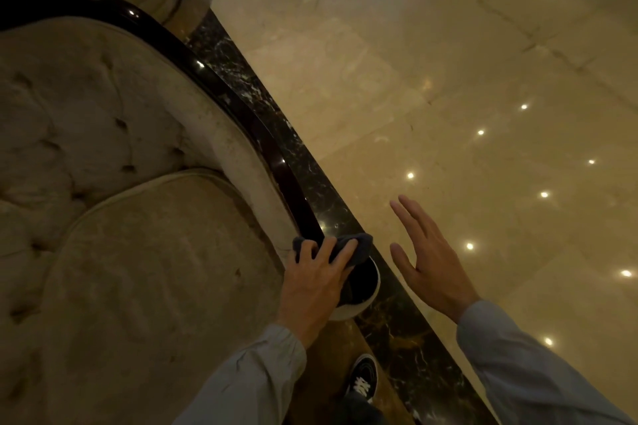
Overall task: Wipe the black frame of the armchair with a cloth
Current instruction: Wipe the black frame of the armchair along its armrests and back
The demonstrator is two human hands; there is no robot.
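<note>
A dark, seemingly grey cloth (348,247) lies bunched over the glossy black frame (241,107) near the armrest's front end.

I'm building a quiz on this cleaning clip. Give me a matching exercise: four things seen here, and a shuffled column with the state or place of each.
Things:
1. left hand
2. right hand
3. cloth
4. shoe

States:
A. open, fingers spread, over the floor
B. on the floor below the arms
C. pressing the cloth on the black frame
D. dark, bunched on the armrest end

Pairs: 1-C, 2-A, 3-D, 4-B
</note>
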